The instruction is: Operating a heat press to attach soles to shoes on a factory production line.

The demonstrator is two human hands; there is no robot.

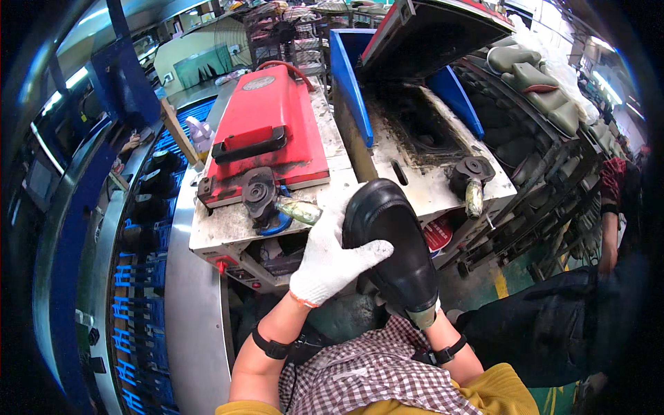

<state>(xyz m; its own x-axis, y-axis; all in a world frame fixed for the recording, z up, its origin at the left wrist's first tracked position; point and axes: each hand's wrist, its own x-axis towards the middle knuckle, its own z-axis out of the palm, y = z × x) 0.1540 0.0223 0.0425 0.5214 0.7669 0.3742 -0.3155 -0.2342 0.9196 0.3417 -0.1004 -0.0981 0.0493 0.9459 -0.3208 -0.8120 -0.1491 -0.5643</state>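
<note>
A black leather shoe upper [389,238], stretched over a shoe last [423,318], is tilted in front of me with its rounded toe up and away. The last's greenish end shows at the near lower end. My left hand [332,259], in a white knit glove, grips the left side of the upper; its thumb lies across the edge and the other fingers go up along and behind it. My right hand [438,308] holds the near end from below and behind. Only a bit of its white glove shows, and its fingers are hidden by the shoe.
Ahead stands a machine with a lowered red lid [270,121] and a black handle. Beside it, a second machine has its lid [436,34] raised over a dark cavity [418,121]. Left runs a conveyor [142,290]. Lasts [536,83] fill a rack at right, near another person's arm [609,235].
</note>
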